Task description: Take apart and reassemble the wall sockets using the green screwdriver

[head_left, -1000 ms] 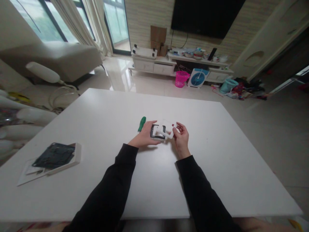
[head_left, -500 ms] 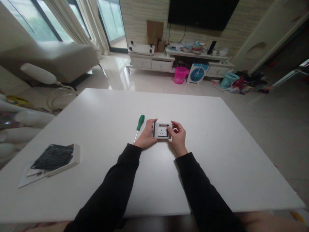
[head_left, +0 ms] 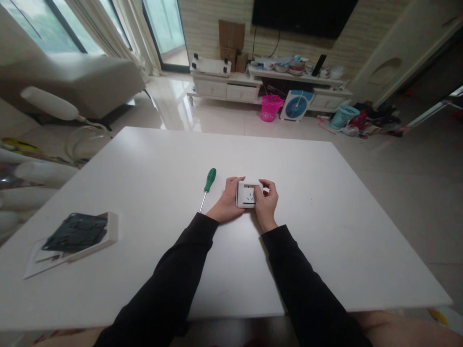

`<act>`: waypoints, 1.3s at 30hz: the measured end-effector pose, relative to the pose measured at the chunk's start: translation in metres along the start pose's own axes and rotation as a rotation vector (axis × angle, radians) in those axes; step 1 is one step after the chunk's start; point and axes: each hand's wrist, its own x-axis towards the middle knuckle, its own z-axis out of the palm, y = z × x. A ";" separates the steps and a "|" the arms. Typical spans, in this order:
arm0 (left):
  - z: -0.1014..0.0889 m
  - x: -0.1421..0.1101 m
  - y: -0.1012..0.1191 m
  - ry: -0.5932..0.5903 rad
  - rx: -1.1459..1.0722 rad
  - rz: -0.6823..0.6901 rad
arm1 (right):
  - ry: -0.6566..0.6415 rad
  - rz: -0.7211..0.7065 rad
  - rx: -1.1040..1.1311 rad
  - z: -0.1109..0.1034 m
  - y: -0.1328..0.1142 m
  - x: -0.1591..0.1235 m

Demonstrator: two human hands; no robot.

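A white wall socket point(head_left: 249, 193) with several plug slots is held up between my two hands over the table. My left hand point(head_left: 230, 201) is closed around its left edge, with fingers at the top and the thumb side below. On the other side, my right hand point(head_left: 266, 202) grips the right edge, its thumb resting on the front face. The back of the socket is hidden. Just left of my left hand lies a screwdriver point(head_left: 210, 180) with a green handle, its shaft pointing toward my left sleeve.
On the white table point(head_left: 325, 255), at the left, an open white box point(head_left: 113, 227) holds a dark item point(head_left: 77, 233), with a flat white sheet beneath. Beyond the table stand a pink basket point(head_left: 270, 108), a blue fan point(head_left: 296, 106) and a low cabinet point(head_left: 242, 94).
The socket has shifted slightly to the right and turned a little, with my left hand following. My right thumb has moved further onto its face. The screwdriver still lies on the table.
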 end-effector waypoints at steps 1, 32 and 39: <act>0.000 -0.001 0.000 -0.004 -0.021 -0.008 | 0.003 -0.004 -0.001 0.000 0.001 0.000; -0.005 -0.001 0.007 0.007 -0.331 -0.141 | -0.140 0.066 0.232 0.001 0.002 0.002; -0.006 -0.001 0.011 -0.070 -0.473 -0.234 | -0.152 0.128 0.224 0.000 -0.009 0.000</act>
